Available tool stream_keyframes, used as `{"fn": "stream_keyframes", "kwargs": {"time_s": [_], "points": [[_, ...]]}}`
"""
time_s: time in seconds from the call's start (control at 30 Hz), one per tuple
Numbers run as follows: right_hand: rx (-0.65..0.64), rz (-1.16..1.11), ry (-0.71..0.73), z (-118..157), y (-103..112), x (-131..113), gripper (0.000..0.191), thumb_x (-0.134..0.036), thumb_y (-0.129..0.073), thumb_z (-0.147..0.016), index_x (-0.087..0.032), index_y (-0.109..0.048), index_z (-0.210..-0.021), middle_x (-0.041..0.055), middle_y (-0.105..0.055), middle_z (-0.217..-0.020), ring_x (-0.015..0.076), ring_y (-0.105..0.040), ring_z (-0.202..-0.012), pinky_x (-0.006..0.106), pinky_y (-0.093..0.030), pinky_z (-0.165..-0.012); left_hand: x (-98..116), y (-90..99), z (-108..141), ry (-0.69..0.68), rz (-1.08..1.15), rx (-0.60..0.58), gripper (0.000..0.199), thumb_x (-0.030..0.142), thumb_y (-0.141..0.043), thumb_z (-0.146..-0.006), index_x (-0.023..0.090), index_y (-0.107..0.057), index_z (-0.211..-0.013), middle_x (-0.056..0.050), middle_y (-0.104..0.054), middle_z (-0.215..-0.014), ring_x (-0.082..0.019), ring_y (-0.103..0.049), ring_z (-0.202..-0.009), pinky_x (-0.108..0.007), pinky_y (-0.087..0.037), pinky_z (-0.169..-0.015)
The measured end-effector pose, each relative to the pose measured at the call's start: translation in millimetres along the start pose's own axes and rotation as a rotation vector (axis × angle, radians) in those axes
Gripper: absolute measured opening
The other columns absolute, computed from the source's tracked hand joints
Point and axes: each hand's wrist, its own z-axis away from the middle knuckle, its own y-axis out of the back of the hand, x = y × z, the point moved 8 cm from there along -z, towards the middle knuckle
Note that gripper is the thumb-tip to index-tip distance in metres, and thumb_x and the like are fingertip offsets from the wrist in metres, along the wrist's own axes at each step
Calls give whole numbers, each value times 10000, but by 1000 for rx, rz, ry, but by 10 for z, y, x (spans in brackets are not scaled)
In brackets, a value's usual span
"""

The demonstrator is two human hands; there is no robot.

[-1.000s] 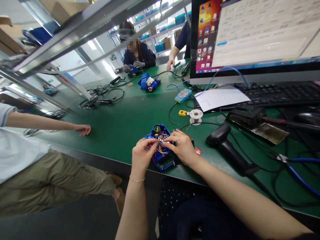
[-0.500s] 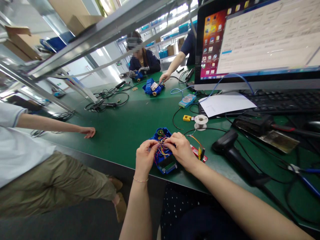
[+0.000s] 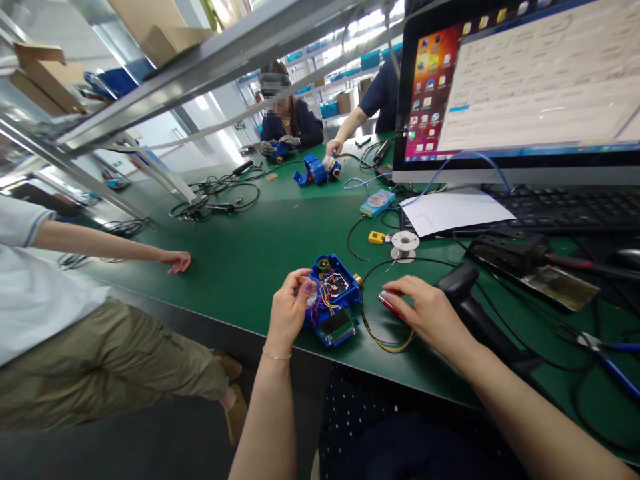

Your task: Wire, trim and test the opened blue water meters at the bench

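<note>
Casing (image 3: pixel 353 293), blue, open, on counter (image 3: pixel 230 267), left edge partly hidden by left hand (image 3: pixel 287 312), whose fingers' grip cannot be told; right hand (image 3: pixel 426 312), fingers clamped on red piece (image 3: pixel 392 305), mostly covered.

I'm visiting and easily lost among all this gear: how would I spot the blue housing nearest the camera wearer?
From the big computer monitor, look down the green table to its near edge. The blue housing lies there between the wearer's left hand and right hand. Its exposed tangle of coloured wires sets it apart from the blue units farther back.
</note>
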Motion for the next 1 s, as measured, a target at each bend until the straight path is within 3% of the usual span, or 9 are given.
{"fn": "stream_keyframes", "kwargs": {"time_s": [0.1, 0.23, 0.3, 0.37, 0.5, 0.63, 0.73, 0.87, 1.0], "points": [[-146, 155, 55, 318, -127, 88, 144, -327, -603, -786, -210, -650, -855, 62, -647, -840, 211, -586, -799, 372, -470, -725, -51, 55, -14, -59, 29, -20, 448, 554, -408, -844, 199, -529, -1088, -54, -634, -922, -163, -598, -842, -272, -471, -753], [-231, 209, 188, 630, -435, -133, 324, -286, -714, -682, -207, -614, -979, 71, -634, -916, 231, -588, -842, 382, -486, -744, -75, 64, 27, -134, 27, -77, 487, 589, -388, -831, 193, -550, -1064, -84, -631, -1007, -192, -591, -947, -310, -465, -848], [-149, 179, 170, 637, -533, -298, 340, -301, -705, -690, -181, -580, -983, 80, -622, -900, 226, -586, -820, 374, -493, -720, -75, 58, 47, -152, -23, -73, 474, 579, -378, -839, 196, -564, -1047, -84, -629, -1019, -194, -587, -959, -317, -456, -866], [14, 156, 110, 564, -578, -439, 398, -379, -709, -672, -155, -546, -957, 113, -607, -913, 248, -578, -845, 398, -490, -730, -74, 50, 51, -159, -56, -53, 453, 558, -365, -854, 198, -568, -1038, -79, -630, -1008, -189, -588, -946, -315, -456, -861], [289, 212, 68, 398, -690, -647, 711, -494, -742, -570, -98, -453, -1086, 225, -554, -1080, 344, -518, -1028, 498, -441, -832, -66, 13, 37, -195, -114, -34, 379, 477, -357, -887, 204, -564, -1049, -69, -625, -1023, -178, -580, -966, -310, -457, -857], [352, 261, 117, 359, -760, -727, 626, -316, -653, -668, -94, -380, -1185, 215, -560, -1084, 328, -527, -1027, 496, -436, -834, -108, 32, 49, -220, -158, 58, 306, 377, -359, -894, 196, -589, -987, -77, -602, -1090, -192, -531, -1064, -378, -406, -959], [370, 279, 178, 356, -598, -782, 623, -199, -582, -667, -119, -347, -1239, 202, -528, -1148, 320, -498, -1087, 497, -419, -879, -182, 70, 83, -191, -158, 160, 286, 285, -344, -878, 178, -590, -977, -94, -589, -1095, -201, -528, -1065, -402, -409, -961], [273, 161, 328, 42, -275, -939, 643, -192, -592, -653, -143, -352, -1247, 171, -517, -1170, 284, -484, -1119, 451, -410, -938, -229, 81, 94, -172, -122, 191, 281, 222, -359, -838, 176, -590, -991, -80, -613, -1028, -188, -565, -1003, -355, -452, -914], [-98, -125, 402, -602, -243, -985, 769, -273, -679, -597, -167, -330, -1274, 120, -548, -1163, 218, -543, -1061, 362, -429, -934, -227, 97, 63, -183, -90, 171, 284, 213, -364, -822, 173, -603, -971, -74, -628, -1006, -182, -580, -973, -334, -464, -894]]}}
